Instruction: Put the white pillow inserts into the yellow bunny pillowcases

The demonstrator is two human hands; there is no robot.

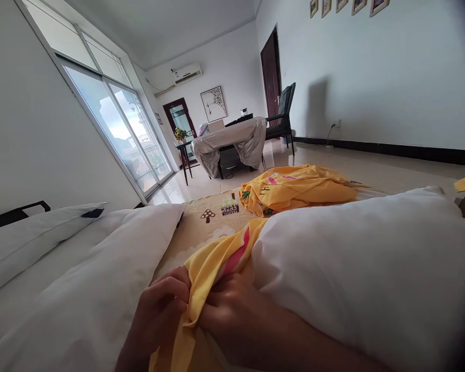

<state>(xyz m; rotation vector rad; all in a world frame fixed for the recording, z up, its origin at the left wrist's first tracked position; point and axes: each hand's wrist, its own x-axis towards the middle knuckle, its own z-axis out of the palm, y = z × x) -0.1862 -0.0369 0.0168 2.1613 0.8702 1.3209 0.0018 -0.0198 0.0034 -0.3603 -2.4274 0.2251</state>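
We see a beige blanket with brown printed figures (189, 232), and on its right side a plump white fabric pillow (356, 268). A second plump white pillow (101, 274) covers part of its left edge. A bunched yellow printed cloth (302, 191) lies at the blanket's far edge. Nearer us, a yellow cloth with a pink patch (209, 263) meets the right pillow's left end; our left hand (163, 305) and right hand (228, 307), close together, both grip its folds.

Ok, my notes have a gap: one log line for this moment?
left hand: gripping yellow printed cloth | right hand: gripping same cloth | plump white fabric pillow: beside cloth
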